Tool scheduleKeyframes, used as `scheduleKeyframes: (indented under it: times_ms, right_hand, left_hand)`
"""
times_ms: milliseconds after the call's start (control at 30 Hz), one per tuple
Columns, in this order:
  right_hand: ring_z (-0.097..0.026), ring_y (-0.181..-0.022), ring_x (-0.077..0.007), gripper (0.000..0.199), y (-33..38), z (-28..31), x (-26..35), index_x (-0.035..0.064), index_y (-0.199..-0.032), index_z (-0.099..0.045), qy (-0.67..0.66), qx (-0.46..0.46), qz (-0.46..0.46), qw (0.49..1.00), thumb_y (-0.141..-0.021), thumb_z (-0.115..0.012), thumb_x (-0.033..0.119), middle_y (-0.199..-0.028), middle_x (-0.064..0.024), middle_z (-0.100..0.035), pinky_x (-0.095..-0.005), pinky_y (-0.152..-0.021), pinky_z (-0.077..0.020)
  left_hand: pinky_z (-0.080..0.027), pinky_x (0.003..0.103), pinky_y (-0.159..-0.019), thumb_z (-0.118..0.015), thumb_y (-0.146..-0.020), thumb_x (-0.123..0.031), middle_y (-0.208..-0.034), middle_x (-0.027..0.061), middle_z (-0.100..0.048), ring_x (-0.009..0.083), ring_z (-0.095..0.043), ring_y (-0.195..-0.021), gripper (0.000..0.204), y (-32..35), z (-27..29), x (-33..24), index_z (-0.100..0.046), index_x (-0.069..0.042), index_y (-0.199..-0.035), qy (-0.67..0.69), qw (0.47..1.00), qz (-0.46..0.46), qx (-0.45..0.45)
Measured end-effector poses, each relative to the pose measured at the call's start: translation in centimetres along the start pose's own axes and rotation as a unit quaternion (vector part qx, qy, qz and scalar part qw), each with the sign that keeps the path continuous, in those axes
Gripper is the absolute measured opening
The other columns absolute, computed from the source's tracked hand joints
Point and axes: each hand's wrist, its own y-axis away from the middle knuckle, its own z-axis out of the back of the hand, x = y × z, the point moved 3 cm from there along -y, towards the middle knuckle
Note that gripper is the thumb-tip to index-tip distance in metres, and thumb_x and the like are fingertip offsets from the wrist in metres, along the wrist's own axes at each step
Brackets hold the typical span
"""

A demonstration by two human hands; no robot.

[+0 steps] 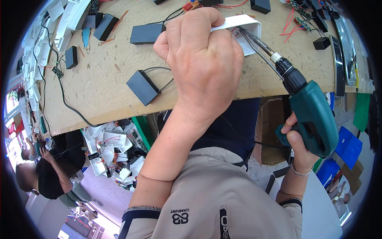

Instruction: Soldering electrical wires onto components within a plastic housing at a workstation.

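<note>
My left hand (205, 63) is closed around a white plastic casing (256, 28) with an open side, held just above the table; the fingers hide much of it. Gripped in my right hand (301, 147) is a green pistol-shaped soldering gun (316, 105), one finger by its trigger. The gun's metal tip (254, 38) reaches into the casing, where a bit of red wire shows. What the tip touches is too small to make out. Left of my left hand lies a black box (143, 87) with a wire loop, and beyond it a second black box (145, 35).
The cardboard-topped table (107, 89) carries more small black boxes (106, 27), white casings at the left and wired circuit boards (302, 23) at the far right. A black cable (67, 104) crosses its left side. Below stands a heap of white parts (115, 147). Another person (55, 175) works at left.
</note>
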Motion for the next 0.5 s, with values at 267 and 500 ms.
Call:
scheduleKeyframes:
  times_ms: [267,500]
  right_hand:
    - [-0.058,-0.072,-0.0129,0.030,-0.29,-0.05,0.74,0.0001,-0.097,-0.059,-0.016,0.036,0.024,0.999,-0.069,-0.071,0.005,-0.084,-0.0063,-0.060,-0.0235,-0.063,-0.0466]
    - [-0.058,-0.072,-0.0128,0.032,0.24,0.18,0.76,0.0006,-0.098,-0.060,0.005,0.014,-0.011,1.000,-0.069,-0.071,0.006,-0.085,-0.0064,-0.061,-0.0236,-0.064,-0.0469]
  left_hand:
    - [-0.028,0.030,-0.067,-0.062,-0.059,-0.004,-0.083,0.0016,-0.056,0.0159,-0.048,-0.076,0.005,0.07,-0.06,0.08,-0.062,-0.005,-0.064,0.000,1.000,-0.004,-0.004]
    - [-0.028,0.031,-0.068,-0.062,-0.059,-0.004,-0.083,0.0012,-0.056,0.0157,-0.047,-0.076,0.004,0.03,-0.10,0.09,-0.062,-0.005,-0.063,-0.001,1.000,-0.003,-0.001]
